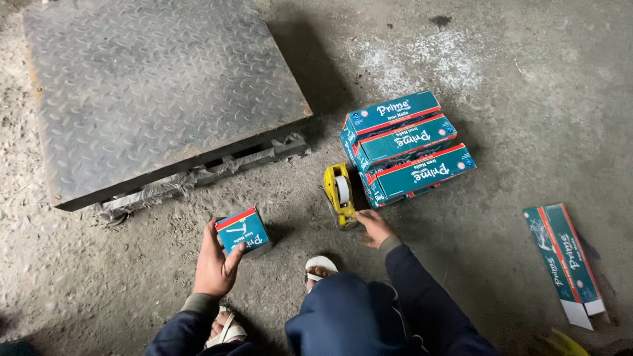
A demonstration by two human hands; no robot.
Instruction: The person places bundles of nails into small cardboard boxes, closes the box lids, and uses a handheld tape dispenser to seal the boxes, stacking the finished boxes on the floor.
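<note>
Small teal cardboard box with a red stripe (243, 231) sits on the grey concrete floor (501, 72), low left of centre, just ahead of my knees. My left hand (215, 262) grips it: thumb on the near face, fingers (210, 232) wrapped round the left side, so closed on the box. My right hand (375, 227) is down at the yellow tape dispenser with a white tape roll (339, 194), fingertips touching its near end; fingers look loosely curled, not clearly around it, so grip there I cannot tell.

Room: open floor between box and dispenser, nothing in that gap except my sandalled foot (320, 266) just below it. Left of the box, bare floor. Ahead of the box, the raised grey checker-plate steel platform (151, 86) with its front edge running diagonally; crumpled plastic wrap (165, 191) under that edge, near the box but apart from it.

Right of the dispenser, three long teal cardboard boxes with red edges (405, 148) lie side by side, touching each other, the nearest one just beside the dispenser. Far right, well apart, a flattened teal carton blank (564, 260) on the floor. Yellow object (564, 343) at the bottom right edge, cut off, can't identify.
</note>
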